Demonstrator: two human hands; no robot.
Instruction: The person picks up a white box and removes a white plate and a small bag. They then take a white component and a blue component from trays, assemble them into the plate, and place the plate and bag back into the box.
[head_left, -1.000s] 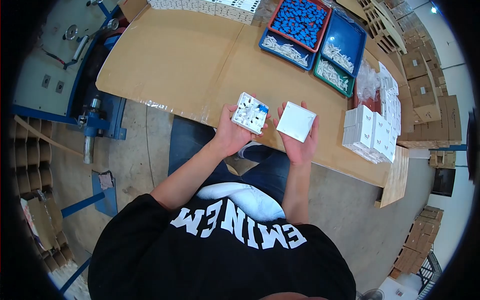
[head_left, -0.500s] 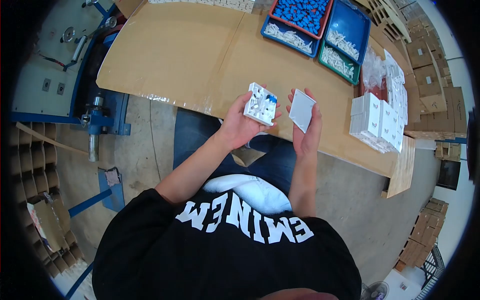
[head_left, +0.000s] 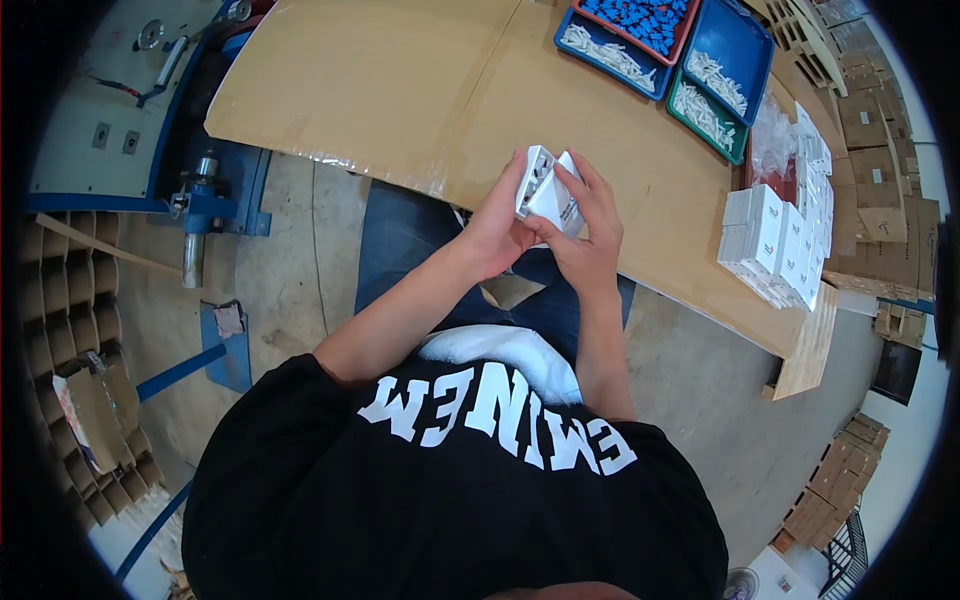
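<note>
My left hand grips an open-topped white plastic box by its side, above the near edge of the table. Dark spots show inside the box, but its contents are mostly covered. In my right hand is a flat white cover, tilted against the open side of the box. A gap remains between the two along the upper left. Small dark printing shows on the cover near my right fingers.
Far right on the cardboard-covered table stand a red tray of blue pieces, a blue tray and a green tray of white pieces. Stacked white boxes sit at the right. A machine is at the left.
My right hand has moved left and turned the cover onto the box. My left hand has tilted the box toward it. The view has shifted slightly.
</note>
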